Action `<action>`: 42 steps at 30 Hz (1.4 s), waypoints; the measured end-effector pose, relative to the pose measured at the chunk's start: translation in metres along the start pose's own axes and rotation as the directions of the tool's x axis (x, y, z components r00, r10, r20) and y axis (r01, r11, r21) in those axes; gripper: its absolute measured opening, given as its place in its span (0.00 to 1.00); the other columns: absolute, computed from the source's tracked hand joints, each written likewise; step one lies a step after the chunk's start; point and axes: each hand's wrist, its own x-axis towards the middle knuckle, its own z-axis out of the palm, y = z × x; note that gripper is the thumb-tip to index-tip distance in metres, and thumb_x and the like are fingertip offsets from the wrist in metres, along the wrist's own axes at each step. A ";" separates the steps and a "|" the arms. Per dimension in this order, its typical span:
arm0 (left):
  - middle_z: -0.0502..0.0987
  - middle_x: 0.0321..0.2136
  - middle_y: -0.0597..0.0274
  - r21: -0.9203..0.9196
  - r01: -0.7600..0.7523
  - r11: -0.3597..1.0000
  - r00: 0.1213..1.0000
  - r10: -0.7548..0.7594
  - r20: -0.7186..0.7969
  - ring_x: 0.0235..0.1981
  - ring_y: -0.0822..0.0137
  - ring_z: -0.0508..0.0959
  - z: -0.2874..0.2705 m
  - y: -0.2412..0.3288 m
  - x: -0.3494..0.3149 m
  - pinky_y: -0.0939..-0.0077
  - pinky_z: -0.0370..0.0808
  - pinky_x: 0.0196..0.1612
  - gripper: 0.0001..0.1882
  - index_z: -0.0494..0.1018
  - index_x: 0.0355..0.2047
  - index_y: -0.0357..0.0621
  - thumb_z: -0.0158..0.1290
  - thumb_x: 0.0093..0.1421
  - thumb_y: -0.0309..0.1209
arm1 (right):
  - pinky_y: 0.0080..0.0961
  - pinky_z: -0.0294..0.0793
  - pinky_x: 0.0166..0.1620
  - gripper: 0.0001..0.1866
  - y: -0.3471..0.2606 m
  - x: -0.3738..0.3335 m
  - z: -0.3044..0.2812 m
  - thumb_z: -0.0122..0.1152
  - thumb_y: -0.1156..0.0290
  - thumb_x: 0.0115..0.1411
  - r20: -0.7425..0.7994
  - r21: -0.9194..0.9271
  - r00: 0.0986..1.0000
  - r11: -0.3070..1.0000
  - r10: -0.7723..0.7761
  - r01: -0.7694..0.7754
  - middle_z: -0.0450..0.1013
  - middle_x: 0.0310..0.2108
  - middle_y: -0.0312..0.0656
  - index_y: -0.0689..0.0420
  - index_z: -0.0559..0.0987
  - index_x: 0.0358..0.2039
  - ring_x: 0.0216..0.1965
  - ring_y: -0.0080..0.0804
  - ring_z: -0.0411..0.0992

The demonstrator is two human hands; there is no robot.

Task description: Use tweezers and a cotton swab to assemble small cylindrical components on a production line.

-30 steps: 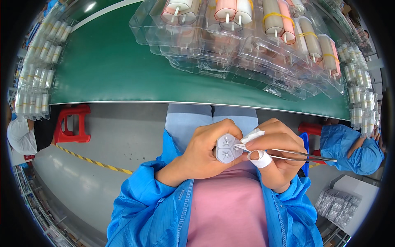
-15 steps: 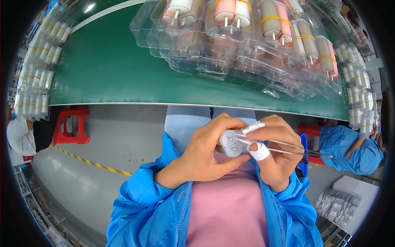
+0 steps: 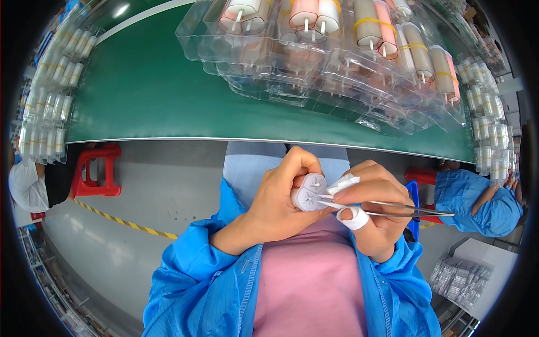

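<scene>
Left hand (image 3: 275, 196) and right hand (image 3: 379, 202) are held close together below the table's near edge, over the lap. By the left hand a tube bundle (image 3: 309, 196) is gripped, its slitted ends turned up; it is clear of the table (image 3: 146, 106). In the right hand tweezers (image 3: 432, 212) are pinched, their tips brought over the lower slit; whether the slit is entered cannot be told. The right thumb is wrapped in white tape (image 3: 355, 219), and a finger of that hand is wrapped too.

Along the table's far edge, toward the right corner, clear trays (image 3: 196, 48) are stacked. In them grey, pink and white tubes (image 3: 369, 36) are laid, bound with yellow bands (image 3: 368, 21). Beyond the left edge, more filled trays (image 3: 45, 140) are seen. A red stool (image 3: 96, 180) is set below the near left corner. Packs (image 3: 457, 281) are held in a white box (image 3: 494, 258) at lower right.
</scene>
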 end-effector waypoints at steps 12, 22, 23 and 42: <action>0.73 0.25 0.59 0.150 -0.053 0.987 0.999 0.052 0.005 0.25 0.62 0.76 -0.002 0.007 0.001 0.72 0.70 0.27 0.19 0.68 0.33 0.42 0.66 0.43 0.22 | 0.26 0.72 0.31 0.09 0.000 0.002 0.007 0.71 0.75 0.45 0.023 -0.014 1.000 1.000 -0.001 0.002 0.77 0.27 0.42 0.60 0.82 0.29 0.27 0.35 0.75; 0.73 0.25 0.59 0.201 -0.095 0.975 0.994 0.102 -0.025 0.24 0.60 0.75 0.000 0.000 0.001 0.71 0.69 0.26 0.19 0.68 0.33 0.42 0.65 0.42 0.22 | 0.24 0.72 0.30 0.06 -0.001 0.001 0.011 0.70 0.77 0.45 -0.011 -0.008 0.997 0.997 0.073 -0.073 0.77 0.26 0.41 0.61 0.82 0.26 0.26 0.33 0.74; 0.73 0.25 0.59 0.195 -0.094 0.976 0.994 0.101 -0.029 0.24 0.60 0.75 0.000 0.000 0.001 0.71 0.69 0.26 0.19 0.68 0.33 0.42 0.65 0.42 0.22 | 0.24 0.72 0.30 0.06 -0.001 0.001 0.011 0.70 0.77 0.45 -0.010 -0.012 0.998 0.998 0.069 -0.069 0.77 0.26 0.41 0.61 0.82 0.26 0.26 0.33 0.74; 0.73 0.24 0.59 0.249 -0.114 0.962 0.992 0.123 -0.021 0.24 0.60 0.75 0.000 0.001 0.000 0.71 0.69 0.25 0.19 0.68 0.32 0.42 0.66 0.42 0.23 | 0.25 0.72 0.30 0.06 0.001 0.000 0.011 0.69 0.76 0.46 -0.009 0.007 0.999 0.999 0.044 -0.044 0.77 0.27 0.42 0.60 0.81 0.27 0.26 0.34 0.75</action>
